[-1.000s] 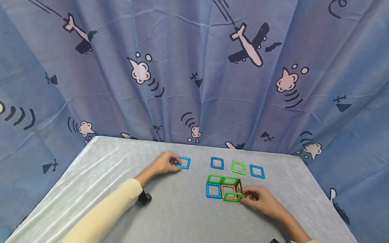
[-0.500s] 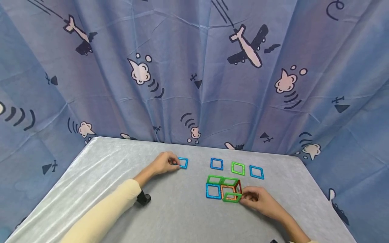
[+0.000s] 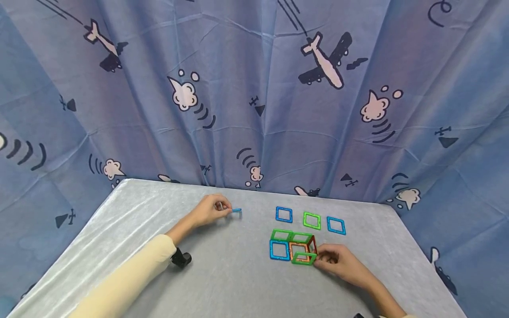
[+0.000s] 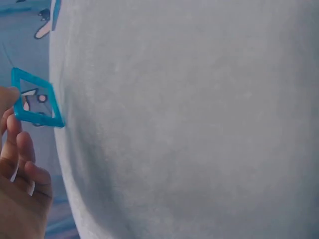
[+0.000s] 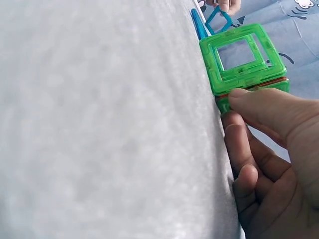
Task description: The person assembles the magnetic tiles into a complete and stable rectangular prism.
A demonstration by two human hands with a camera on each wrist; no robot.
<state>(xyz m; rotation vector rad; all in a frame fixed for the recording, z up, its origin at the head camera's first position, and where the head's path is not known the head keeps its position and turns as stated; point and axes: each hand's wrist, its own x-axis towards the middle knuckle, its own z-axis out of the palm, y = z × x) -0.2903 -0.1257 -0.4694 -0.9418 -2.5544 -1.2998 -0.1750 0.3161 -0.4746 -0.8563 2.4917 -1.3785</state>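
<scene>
My left hand (image 3: 210, 209) pinches a light blue square magnetic tile (image 4: 40, 120) between thumb and fingers. In the head view that tile shows edge-on above the table; the left wrist view shows its open frame. My right hand (image 3: 342, 264) pinches the near right corner of a tile structure, at the front green tile (image 5: 241, 82) and the red tile (image 3: 315, 244). A blue tile (image 3: 271, 250) and an orange tile (image 3: 291, 251) lie flat side by side in it. Two green tiles (image 3: 292, 238) stand behind them, the red one at the right.
Behind the structure lie three loose tiles: a blue tile (image 3: 284, 221), a green tile (image 3: 312, 227) and another blue tile (image 3: 336, 232). A pale cloth covers the table (image 3: 222, 274). A blue patterned curtain (image 3: 222, 110) hangs at its back edge.
My left hand has lifted the light blue tile and tipped it from face-on to edge-on, shifting slightly left. My right hand and the structure stay put.
</scene>
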